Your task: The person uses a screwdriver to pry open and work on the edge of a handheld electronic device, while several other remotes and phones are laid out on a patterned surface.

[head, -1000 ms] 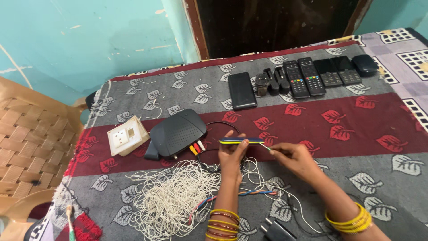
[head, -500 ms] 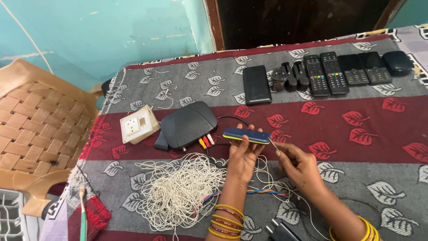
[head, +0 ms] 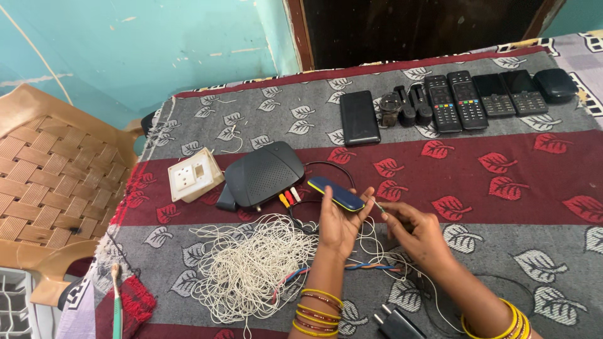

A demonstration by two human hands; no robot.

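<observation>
While left hand (head: 342,223) grips small blue-yellow device (head: 336,194) above red stripe of cloth (head: 502,163), right hand (head: 418,229) pinches thin wire end (head: 379,205) w/ fingertips, close to device's right end. Step, prob.: bringing wire to device. Next needs steady aim, device kept level. White wire bundle (head: 248,267) nearby.
</observation>
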